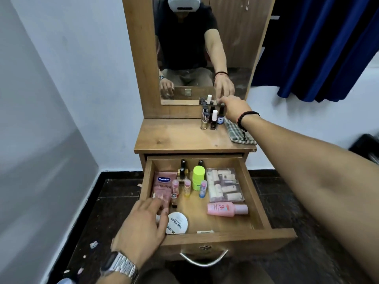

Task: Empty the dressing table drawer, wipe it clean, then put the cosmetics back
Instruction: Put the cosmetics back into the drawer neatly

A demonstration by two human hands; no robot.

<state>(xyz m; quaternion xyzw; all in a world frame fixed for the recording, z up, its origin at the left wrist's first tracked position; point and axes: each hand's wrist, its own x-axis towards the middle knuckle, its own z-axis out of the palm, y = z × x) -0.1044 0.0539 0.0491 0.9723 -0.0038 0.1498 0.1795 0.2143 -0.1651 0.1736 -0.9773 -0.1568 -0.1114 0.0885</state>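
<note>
My left hand (pixel 143 224) covers the near-left corner of the open drawer (pixel 225 239), hiding part of the pink Vaseline tube (pixel 163 184) and the edge of the white nail polish remover tub (pixel 177 222); its fingers (pixel 162 217) lie loosely spread, resting on the tube and tub without pinching either. Over on the worktop (pixel 174 138), my right hand (pixel 235 109) reaches the small bottles (pixel 213 117) by the mirror (pixel 184 48). Its fingers are turned away, so I cannot tell whether they pinch one.
</note>
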